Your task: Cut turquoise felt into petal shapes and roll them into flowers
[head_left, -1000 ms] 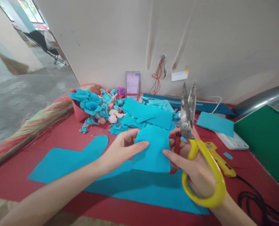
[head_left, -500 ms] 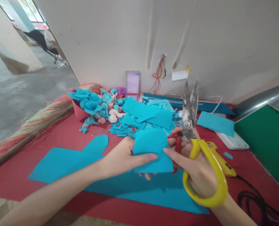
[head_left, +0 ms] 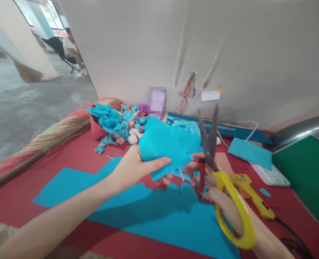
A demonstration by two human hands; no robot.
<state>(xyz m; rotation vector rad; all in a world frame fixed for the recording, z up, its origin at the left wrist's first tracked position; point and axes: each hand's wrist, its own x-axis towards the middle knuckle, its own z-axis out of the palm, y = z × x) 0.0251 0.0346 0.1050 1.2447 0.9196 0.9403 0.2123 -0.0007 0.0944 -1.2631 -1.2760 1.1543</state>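
Note:
My left hand [head_left: 134,169] pinches a cut piece of blue felt [head_left: 167,145] and holds it up above the table. My right hand [head_left: 224,201] grips yellow-handled scissors [head_left: 224,187], their blades apart and pointing up just right of the felt piece. A thin red object sits in my right fingers [head_left: 202,174]; I cannot make out what it is. Under both hands lies a large blue felt sheet [head_left: 138,212] with scalloped cut-outs along its far edge, on the red table cover [head_left: 75,158].
A heap of blue felt flowers and scraps [head_left: 116,124] lies at the back by the wall. A yellow glue gun [head_left: 252,192], a white device [head_left: 269,174] under a blue sheet, a green board [head_left: 307,169] and a black cable are at right. A broom [head_left: 41,142] lies at left.
My left hand has lifted the blue felt piece up and away from the big sheet. The scissors have dropped slightly and tilted left, blurred by motion. The camera has shifted a little.

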